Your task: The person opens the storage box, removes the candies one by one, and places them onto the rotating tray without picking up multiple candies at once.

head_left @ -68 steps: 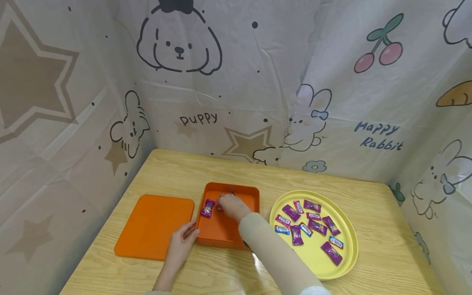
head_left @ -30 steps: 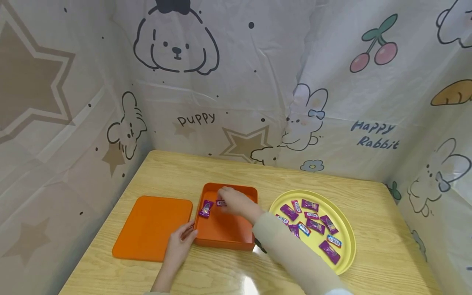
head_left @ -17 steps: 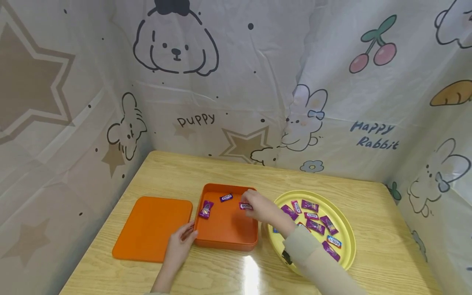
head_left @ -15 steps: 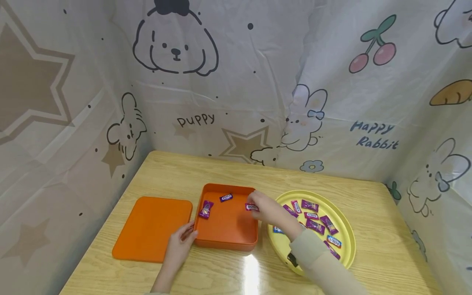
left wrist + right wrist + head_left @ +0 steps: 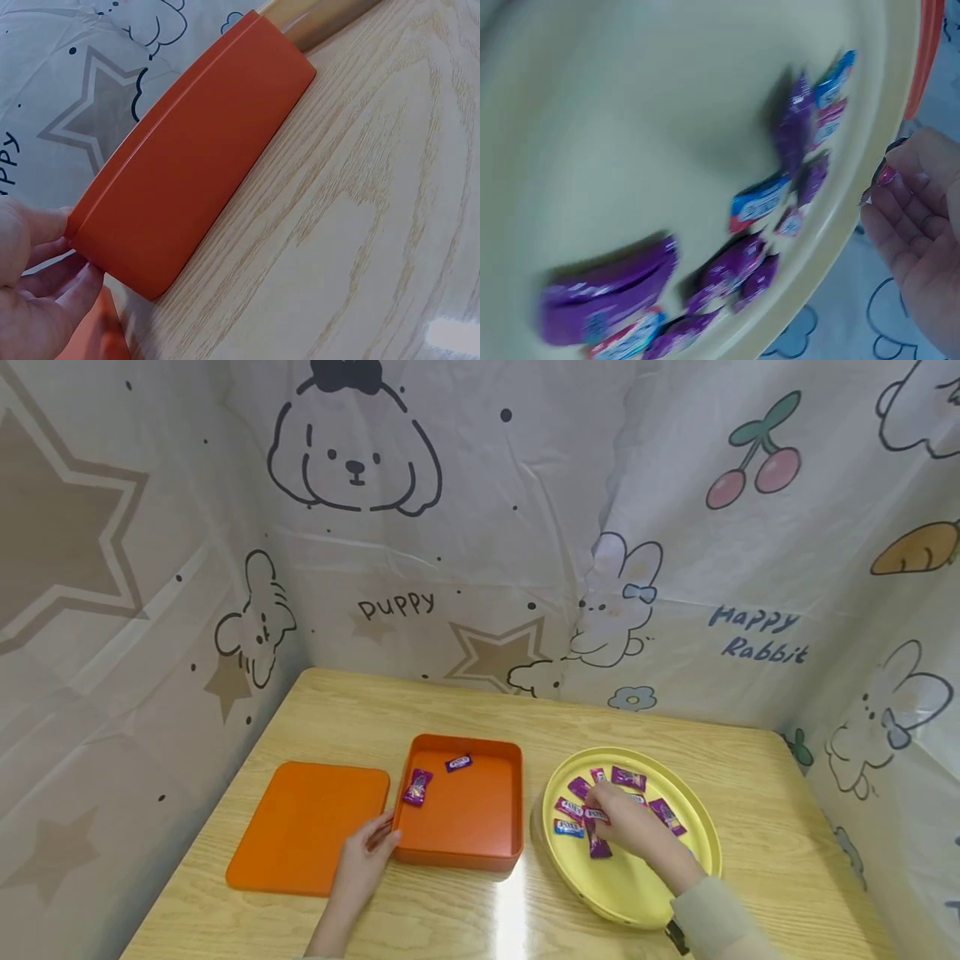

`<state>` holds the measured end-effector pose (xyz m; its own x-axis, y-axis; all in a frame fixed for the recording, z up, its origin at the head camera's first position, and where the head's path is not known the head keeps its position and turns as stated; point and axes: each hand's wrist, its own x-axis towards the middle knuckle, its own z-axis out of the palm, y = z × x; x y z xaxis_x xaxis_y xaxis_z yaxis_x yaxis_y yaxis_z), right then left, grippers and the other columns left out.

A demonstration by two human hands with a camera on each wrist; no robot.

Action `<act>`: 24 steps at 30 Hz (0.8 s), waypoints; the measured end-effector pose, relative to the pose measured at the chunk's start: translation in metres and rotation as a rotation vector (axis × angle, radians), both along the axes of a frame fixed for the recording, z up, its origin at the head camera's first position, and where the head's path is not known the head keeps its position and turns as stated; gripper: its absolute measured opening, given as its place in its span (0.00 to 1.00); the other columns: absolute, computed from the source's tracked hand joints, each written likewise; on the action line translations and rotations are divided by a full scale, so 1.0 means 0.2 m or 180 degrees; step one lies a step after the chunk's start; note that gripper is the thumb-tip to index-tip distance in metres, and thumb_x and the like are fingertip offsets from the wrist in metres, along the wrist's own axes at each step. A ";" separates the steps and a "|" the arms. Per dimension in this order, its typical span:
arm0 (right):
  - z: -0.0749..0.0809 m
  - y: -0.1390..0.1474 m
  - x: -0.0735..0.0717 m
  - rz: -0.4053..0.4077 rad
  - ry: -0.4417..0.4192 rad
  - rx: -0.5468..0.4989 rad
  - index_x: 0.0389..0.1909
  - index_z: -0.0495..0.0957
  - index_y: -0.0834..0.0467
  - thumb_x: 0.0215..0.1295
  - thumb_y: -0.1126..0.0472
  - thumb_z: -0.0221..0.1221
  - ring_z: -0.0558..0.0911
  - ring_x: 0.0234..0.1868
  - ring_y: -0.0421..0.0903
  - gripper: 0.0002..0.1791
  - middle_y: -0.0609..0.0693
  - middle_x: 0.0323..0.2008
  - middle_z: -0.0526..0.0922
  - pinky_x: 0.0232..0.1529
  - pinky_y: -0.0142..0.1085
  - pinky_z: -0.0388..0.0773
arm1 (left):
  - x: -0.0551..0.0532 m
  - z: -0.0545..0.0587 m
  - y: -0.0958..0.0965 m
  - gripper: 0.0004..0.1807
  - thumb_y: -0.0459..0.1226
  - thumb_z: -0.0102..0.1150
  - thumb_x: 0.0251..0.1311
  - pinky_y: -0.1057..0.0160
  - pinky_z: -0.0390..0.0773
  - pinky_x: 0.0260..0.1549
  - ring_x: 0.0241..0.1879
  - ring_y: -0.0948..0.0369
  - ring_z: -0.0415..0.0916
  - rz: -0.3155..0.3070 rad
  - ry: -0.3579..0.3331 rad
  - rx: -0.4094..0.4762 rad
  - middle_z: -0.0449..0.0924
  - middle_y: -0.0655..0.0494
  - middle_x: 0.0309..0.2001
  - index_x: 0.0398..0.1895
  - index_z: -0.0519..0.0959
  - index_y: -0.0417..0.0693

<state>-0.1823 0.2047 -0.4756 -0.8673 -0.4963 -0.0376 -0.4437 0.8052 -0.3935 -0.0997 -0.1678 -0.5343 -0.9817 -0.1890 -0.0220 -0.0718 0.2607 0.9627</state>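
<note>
My right hand point(image 5: 626, 827) is over the left part of the round yellow tray point(image 5: 611, 902), pinching a small pink wrapped candy point(image 5: 596, 814) between thumb and fingertips. In the right wrist view the same hand point(image 5: 922, 217) shows the candy point(image 5: 886, 175) at its fingertips, mostly covered. Several purple, pink and blue wrapped candies lie on the tray; the hand hides some in the head view. My left hand point(image 5: 363, 860) holds the front left corner of the orange box point(image 5: 461, 860). A purple candy point(image 5: 417, 787) and a small dark purple candy point(image 5: 459, 763) lie in the box.
A flat orange lid point(image 5: 307, 827) lies on the wooden table point(image 5: 465, 910), left of the box. Behind and at both sides hangs a printed cloth point(image 5: 480, 543). The tray stands a little to the right of the box.
My right hand has carried the pink candy out of the orange box and rightward over the yellow tray. The small dark purple candy stays in the box. My left hand has kept its place.
</note>
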 end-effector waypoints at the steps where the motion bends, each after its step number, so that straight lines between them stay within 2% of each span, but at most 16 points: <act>1: -0.01 0.03 0.01 -0.0017 0.0033 0.0048 0.37 0.73 0.60 0.49 0.72 0.63 0.73 0.33 0.41 0.14 0.46 0.32 0.73 0.33 0.34 0.77 | 0.00 0.00 0.00 0.23 0.33 0.56 0.59 0.56 0.73 0.51 0.53 0.44 0.71 0.0000 -0.0002 0.0004 0.71 0.34 0.54 0.56 0.69 0.29; 6: -0.05 0.15 0.05 -0.0106 0.0097 0.0230 0.34 0.73 0.59 0.49 0.71 0.64 0.71 0.31 0.39 0.13 0.45 0.30 0.72 0.31 0.31 0.76 | 0.00 0.00 0.01 0.22 0.32 0.56 0.59 0.55 0.73 0.51 0.52 0.44 0.72 0.0009 0.0025 0.0007 0.72 0.33 0.53 0.56 0.69 0.29; 12: -0.09 0.24 0.08 -0.0052 0.0105 0.0357 0.30 0.73 0.57 0.46 0.73 0.64 0.70 0.31 0.39 0.13 0.44 0.29 0.71 0.32 0.33 0.77 | 0.00 0.01 0.01 0.22 0.32 0.56 0.59 0.55 0.73 0.51 0.52 0.43 0.72 0.0013 0.0038 0.0014 0.72 0.32 0.53 0.55 0.69 0.28; 18: -0.12 0.27 0.10 0.0148 0.0081 0.0419 0.27 0.71 0.55 0.43 0.75 0.63 0.72 0.32 0.41 0.15 0.44 0.30 0.72 0.33 0.35 0.79 | 0.00 0.01 0.01 0.23 0.32 0.56 0.60 0.55 0.73 0.51 0.53 0.44 0.71 0.0008 -0.0005 0.0036 0.72 0.33 0.53 0.56 0.69 0.28; 24: -0.14 0.27 0.11 0.0122 0.0052 0.0492 0.27 0.71 0.53 0.40 0.76 0.62 0.75 0.36 0.44 0.17 0.42 0.31 0.72 0.40 0.40 0.79 | 0.00 0.01 0.01 0.23 0.33 0.56 0.60 0.56 0.73 0.52 0.53 0.44 0.71 0.0007 -0.0043 0.0043 0.71 0.33 0.54 0.56 0.69 0.29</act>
